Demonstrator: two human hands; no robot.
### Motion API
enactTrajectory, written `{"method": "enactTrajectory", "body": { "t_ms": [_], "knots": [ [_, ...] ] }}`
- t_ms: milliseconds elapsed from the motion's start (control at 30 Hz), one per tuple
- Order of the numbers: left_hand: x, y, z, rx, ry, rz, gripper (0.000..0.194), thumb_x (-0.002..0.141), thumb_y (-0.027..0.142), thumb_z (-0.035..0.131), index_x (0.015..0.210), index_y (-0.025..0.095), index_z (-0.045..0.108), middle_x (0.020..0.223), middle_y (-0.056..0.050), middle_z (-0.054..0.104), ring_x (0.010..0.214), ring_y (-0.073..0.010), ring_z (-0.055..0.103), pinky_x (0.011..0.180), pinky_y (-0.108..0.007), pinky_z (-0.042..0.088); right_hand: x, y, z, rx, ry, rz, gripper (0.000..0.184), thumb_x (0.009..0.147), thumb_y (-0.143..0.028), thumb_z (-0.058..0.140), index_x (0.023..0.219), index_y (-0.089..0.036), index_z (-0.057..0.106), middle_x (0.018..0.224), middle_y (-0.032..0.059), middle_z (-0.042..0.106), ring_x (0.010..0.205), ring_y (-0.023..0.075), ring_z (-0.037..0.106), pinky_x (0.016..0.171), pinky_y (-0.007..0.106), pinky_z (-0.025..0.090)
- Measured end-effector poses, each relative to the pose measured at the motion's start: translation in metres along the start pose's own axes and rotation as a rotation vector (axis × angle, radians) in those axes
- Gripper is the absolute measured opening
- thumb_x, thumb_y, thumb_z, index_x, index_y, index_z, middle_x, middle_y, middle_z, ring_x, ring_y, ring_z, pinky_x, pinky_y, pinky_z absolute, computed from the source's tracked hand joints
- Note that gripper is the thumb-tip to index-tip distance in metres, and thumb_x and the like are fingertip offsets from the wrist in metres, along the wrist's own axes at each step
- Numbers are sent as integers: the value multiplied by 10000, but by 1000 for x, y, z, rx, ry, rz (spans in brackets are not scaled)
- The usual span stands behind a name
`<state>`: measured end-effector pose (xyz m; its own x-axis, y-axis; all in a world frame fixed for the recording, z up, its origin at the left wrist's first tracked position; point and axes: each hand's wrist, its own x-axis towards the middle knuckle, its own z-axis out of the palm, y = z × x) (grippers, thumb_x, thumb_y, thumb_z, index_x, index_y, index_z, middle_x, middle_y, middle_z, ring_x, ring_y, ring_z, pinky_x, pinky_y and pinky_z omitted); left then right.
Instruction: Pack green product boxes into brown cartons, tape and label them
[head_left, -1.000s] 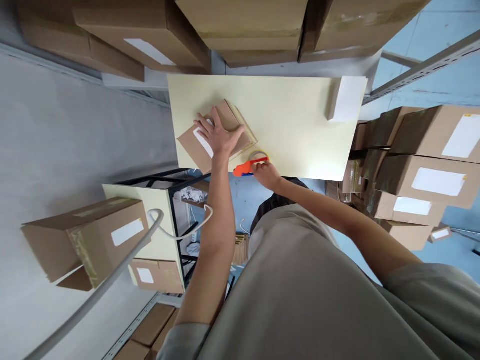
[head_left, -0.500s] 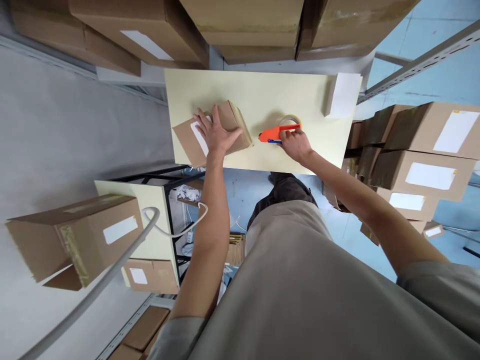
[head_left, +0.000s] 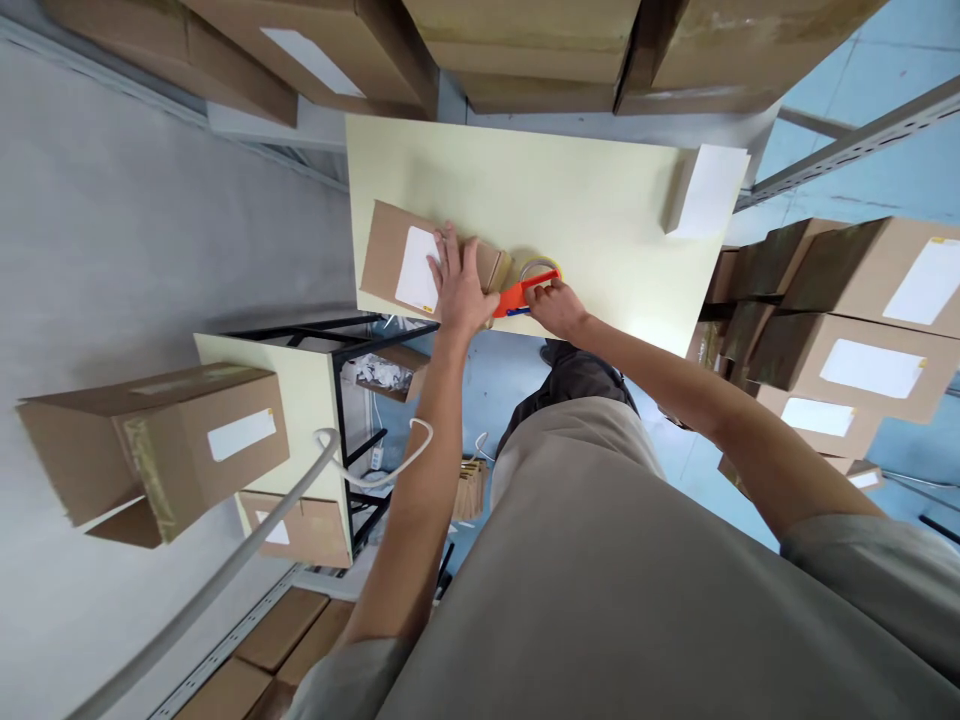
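Mid-frame, the right hand (head_left: 553, 306) grasps an angular orange tape dispenser (head_left: 512, 299) (ring-shaped roll (head_left: 528, 268) aboard), the left hand (head_left: 460, 297) splayed over a matte cardboard box (head_left: 385, 252).

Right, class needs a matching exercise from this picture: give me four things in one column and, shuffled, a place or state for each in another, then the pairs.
Things:
1. tape dispenser
2. small labelled box
3. white block
4. open cardboard box

Places and states:
A. at the far right corner of the worktable
B. on the side table at the left
C. orange and blue, held in the right hand
D. under the left hand

Right pairs: 1-C, 2-D, 3-A, 4-B.
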<state>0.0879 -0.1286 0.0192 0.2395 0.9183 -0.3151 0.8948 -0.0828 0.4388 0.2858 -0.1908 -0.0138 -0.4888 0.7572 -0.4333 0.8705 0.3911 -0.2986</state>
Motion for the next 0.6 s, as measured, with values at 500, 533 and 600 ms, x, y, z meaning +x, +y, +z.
{"method": "enactTrajectory", "body": {
  "t_ms": [500,533,600],
  "knots": [
    [-21,12,7,-58,19,15,650,862,198,723,1491,250,571,1910,-68,114,1764,-282,-105,1416,-611,-107,-58,56,0,-16,-73,53,530,1182,-357,346,1484,48,508,1251,319,774,1157,356,741,1110,478,449],
    [-21,13,7,-62,24,12,633,864,192,713,1481,244,580,1910,-72,116,1765,-280,-99,1416,-607,-109,-64,69,-2,-24,-61,104,573,1188,-408,345,1492,54,498,1261,327,769,1167,366,737,1106,488,453],
    [-21,15,8,-68,38,3,614,867,187,704,1467,246,591,1908,-72,131,1768,-273,-85,1418,-600,-107,-69,89,-9,-50,-27,171,631,1192,-475,341,1500,54,494,1264,326,767,1170,376,735,1102,497,458]
  ]
}}
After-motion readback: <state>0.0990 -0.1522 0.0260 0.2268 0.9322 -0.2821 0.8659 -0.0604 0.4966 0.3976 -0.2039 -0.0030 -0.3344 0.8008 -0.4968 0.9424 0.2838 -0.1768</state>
